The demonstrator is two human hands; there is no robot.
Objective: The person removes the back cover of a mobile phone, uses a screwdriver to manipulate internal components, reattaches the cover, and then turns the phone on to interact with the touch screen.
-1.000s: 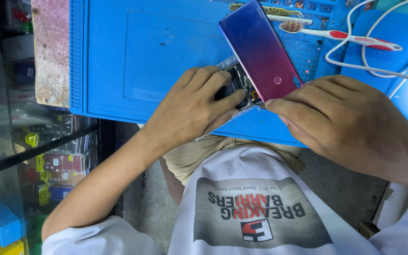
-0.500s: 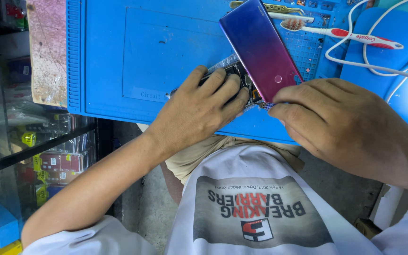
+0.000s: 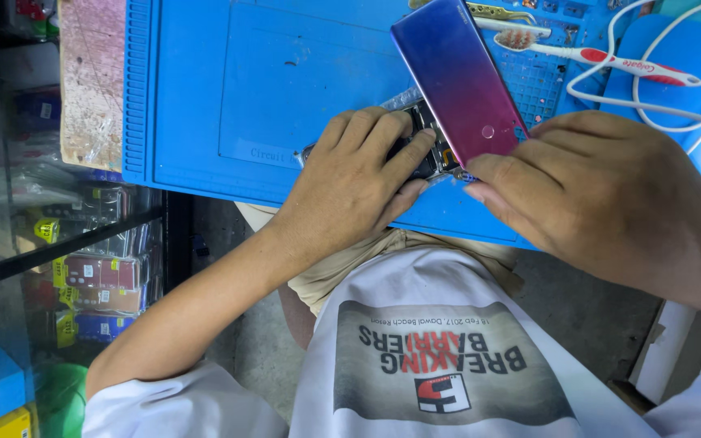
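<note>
Blue mat (image 3: 229,89) covers the bench, with a toothbrush (image 3: 602,58) and white cable (image 3: 651,105) at its far right. Left hand (image 3: 359,182) presses down on the phone (image 3: 432,150), fingers curled over it. Right hand (image 3: 602,195) pinches the lifted purple back cover (image 3: 460,77) at its lower edge.

The blue work mat (image 3: 229,89) lies bare left of the left hand (image 3: 350,178). Toothbrush (image 3: 602,57) and white cable (image 3: 651,97) crowd the far right, beyond the raised phone back cover (image 3: 456,77).
</note>
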